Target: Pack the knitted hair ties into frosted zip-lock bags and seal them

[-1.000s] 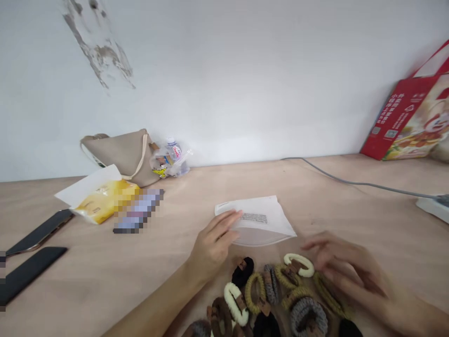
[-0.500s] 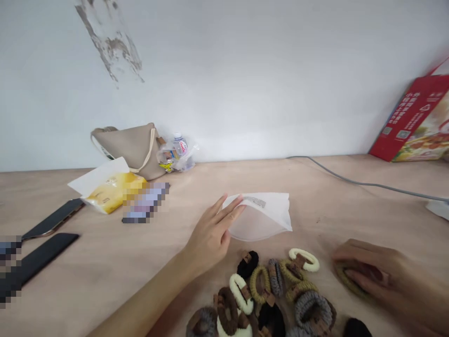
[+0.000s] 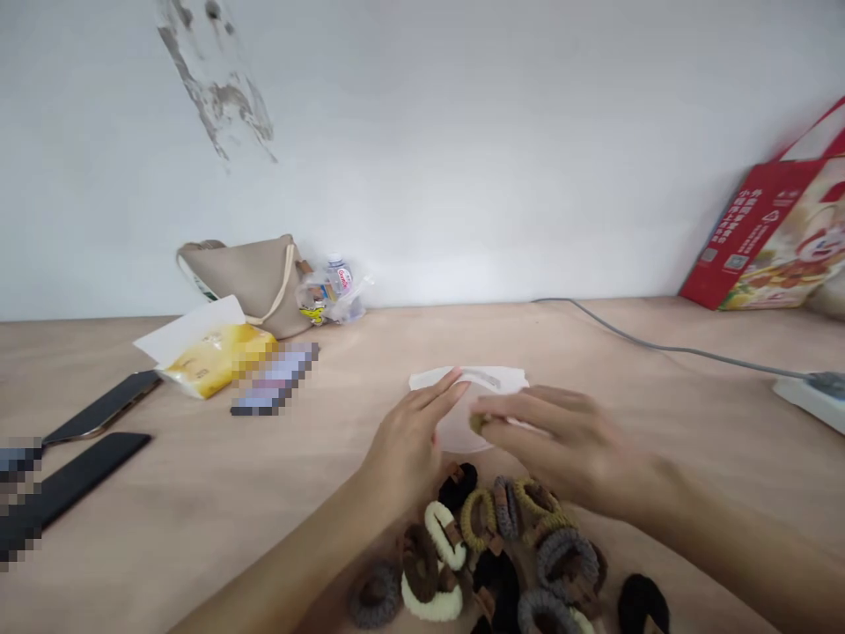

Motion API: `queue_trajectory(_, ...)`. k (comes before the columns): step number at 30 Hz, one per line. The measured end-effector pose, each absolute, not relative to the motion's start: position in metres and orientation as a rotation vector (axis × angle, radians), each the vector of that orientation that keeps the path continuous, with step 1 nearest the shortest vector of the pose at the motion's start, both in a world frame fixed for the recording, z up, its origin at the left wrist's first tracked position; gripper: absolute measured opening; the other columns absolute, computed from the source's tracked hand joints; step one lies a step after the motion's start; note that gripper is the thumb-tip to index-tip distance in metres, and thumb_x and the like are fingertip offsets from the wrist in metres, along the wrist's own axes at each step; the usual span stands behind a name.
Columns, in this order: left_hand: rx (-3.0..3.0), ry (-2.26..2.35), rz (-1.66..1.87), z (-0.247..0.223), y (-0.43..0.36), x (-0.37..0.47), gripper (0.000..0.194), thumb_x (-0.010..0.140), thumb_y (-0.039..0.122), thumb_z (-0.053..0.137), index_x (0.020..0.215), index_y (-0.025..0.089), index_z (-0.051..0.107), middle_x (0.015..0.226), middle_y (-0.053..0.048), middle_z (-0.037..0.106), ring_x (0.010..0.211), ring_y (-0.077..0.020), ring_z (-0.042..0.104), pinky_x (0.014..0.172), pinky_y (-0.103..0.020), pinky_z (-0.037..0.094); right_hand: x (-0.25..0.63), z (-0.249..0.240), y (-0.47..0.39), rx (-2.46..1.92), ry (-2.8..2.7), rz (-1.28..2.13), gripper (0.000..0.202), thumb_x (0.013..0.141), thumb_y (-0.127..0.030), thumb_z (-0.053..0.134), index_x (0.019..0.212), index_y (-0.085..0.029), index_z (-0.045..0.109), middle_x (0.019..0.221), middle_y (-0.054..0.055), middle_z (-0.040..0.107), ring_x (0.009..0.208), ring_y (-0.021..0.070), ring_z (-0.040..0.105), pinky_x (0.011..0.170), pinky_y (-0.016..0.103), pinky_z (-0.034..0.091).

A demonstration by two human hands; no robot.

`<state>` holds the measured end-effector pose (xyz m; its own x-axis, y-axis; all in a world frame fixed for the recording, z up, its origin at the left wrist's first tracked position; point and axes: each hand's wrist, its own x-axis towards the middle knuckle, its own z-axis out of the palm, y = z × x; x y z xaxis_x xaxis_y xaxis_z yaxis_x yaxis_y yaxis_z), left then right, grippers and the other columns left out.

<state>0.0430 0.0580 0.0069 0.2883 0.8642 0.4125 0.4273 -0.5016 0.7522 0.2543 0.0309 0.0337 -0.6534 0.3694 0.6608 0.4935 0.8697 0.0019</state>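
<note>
A frosted white plastic bag (image 3: 455,431) lies flat on the table with its mouth lifted. My left hand (image 3: 413,440) holds the edge of that mouth, its fingertips at the opening. My right hand (image 3: 561,431), smeared by motion, pinches an olive hair tie (image 3: 478,423) at the bag's mouth; most of the tie is hidden by the fingers. Below both hands lies a pile of knitted hair ties: a cream one (image 3: 444,535), an olive one (image 3: 478,519), a grey one (image 3: 566,563), a brown one (image 3: 418,563) and black ones, several with brown tags.
Phones, one a black phone (image 3: 72,493), and a yellow tissue pack (image 3: 221,359) lie at left. A beige bag (image 3: 244,273) and a clear bag with a bottle (image 3: 336,286) stand by the wall. At right are a red box (image 3: 759,238), a grey cable (image 3: 640,339) and a white power strip (image 3: 811,401).
My right hand has moved left and up with the olive hair tie, from the table's right side to the bag's mouth. My left hand stays at the bag. The view has shifted slightly.
</note>
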Motion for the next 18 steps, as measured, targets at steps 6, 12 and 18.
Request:
queue_trajectory(6,2.035,1.253,1.101,0.019,0.058,0.051,0.075,0.053,-0.014,0.044,0.108,0.029,0.069,0.131,0.001,0.056,0.122,-0.0283,0.053,0.108,-0.046,0.037,0.272,0.02,0.023,-0.865,-2.436,0.196,0.024,0.088,-0.009,0.041,0.092,-0.023,0.06,0.087,0.004,0.066,0.076,0.0158,0.063,0.063,0.026,0.048)
queue_trajectory(12,2.025,1.316,1.25,0.013,0.059,0.052,0.056,0.06,-0.007,0.052,0.102,0.025,0.073,0.121,-0.003,0.064,0.113,-0.0277,0.06,0.103,-0.044,0.045,0.278,0.002,0.01,-1.303,-2.544,0.449,0.018,0.087,-0.027,0.051,0.075,-0.025,0.063,0.078,0.001,0.062,0.069,0.0169,0.06,0.06,0.028,0.042)
queue_trajectory(18,2.377,1.402,1.201,0.004,0.055,0.048,0.059,0.067,-0.004,0.046,0.121,0.015,0.061,0.127,-0.007,0.06,0.115,-0.0216,0.058,0.1,-0.039,0.048,0.255,-0.001,0.018,-1.6,-2.434,0.462,0.013,0.068,-0.014,0.058,0.058,-0.022,0.059,0.068,-0.002,0.061,0.058,0.0143,0.053,0.051,0.026,0.03)
